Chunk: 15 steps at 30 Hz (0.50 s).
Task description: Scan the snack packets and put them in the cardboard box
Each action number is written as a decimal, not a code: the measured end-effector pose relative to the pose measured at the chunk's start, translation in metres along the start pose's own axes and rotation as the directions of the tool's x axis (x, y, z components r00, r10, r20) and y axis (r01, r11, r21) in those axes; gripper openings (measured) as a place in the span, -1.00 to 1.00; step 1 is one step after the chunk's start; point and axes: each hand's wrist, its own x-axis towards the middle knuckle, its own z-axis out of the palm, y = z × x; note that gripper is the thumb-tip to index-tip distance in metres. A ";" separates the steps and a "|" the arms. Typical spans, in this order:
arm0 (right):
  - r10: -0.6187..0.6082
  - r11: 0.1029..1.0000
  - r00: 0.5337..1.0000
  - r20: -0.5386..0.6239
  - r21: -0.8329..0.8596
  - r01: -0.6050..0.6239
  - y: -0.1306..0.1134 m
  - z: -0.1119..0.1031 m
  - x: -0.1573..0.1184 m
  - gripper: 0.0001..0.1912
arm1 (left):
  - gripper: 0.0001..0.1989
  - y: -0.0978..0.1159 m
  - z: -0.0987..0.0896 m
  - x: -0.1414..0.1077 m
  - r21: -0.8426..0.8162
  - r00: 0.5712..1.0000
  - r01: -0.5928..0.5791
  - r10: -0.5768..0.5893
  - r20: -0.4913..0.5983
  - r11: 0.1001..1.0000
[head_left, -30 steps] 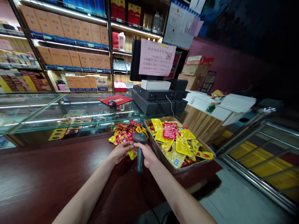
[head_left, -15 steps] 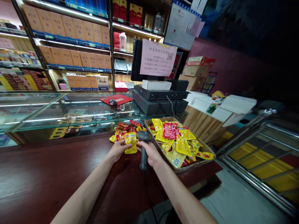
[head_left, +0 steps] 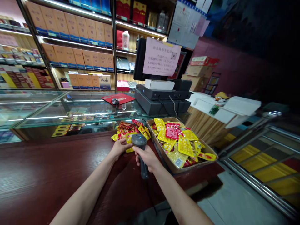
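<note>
The right hand (head_left: 148,156) was wrapped around the handle of a dark grey handheld barcode scanner (head_left: 139,140), its head tilted forward and its cable (head_left: 151,197) trailing down past the counter's near edge. The left hand (head_left: 120,148) had its thumb and fingers closed on a small yellow snack packet (head_left: 128,137), which was partly hidden behind the scanner head. The two hands were close together over the reddish-brown wooden counter (head_left: 51,178); whether they touched could not be told. Just beyond them lay a loose pile of red and yellow snack packets (head_left: 125,126), near the edge of a glass display case (head_left: 49,111). To the right of the hands stood an open cardboard box (head_left: 163,156), filled with more packets, mostly yellow, with a red one (head_left: 172,131) on top. Behind the box, a black monitor (head_left: 138,62) bore a pink printed notice (head_left: 161,57), and a white box (head_left: 159,84) sat below it on dark equipment (head_left: 152,104). A computer mouse (head_left: 115,101) rested on a red mat (head_left: 126,98) to the left.
</note>
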 end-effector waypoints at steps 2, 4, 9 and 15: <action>-0.001 1.000 1.000 0.001 -0.001 0.001 -0.001 0.000 0.000 -0.71 | -0.52 0.000 0.000 0.001 -0.006 1.000 -0.007 0.007 0.002 1.000; -0.003 1.000 1.000 0.005 -0.003 0.003 -0.002 0.000 0.000 -0.70 | -0.52 0.001 0.000 0.001 -0.015 1.000 -0.010 0.010 0.011 1.000; -0.001 1.000 1.000 0.007 -0.012 0.001 -0.004 0.001 -0.001 -0.72 | -0.52 0.001 0.001 0.000 -0.018 1.000 -0.003 0.003 0.016 1.000; -0.018 1.000 1.000 -0.001 0.014 0.018 -0.002 0.001 0.002 -0.71 | -0.51 0.002 0.001 0.001 -0.011 0.998 -0.021 0.021 0.057 1.000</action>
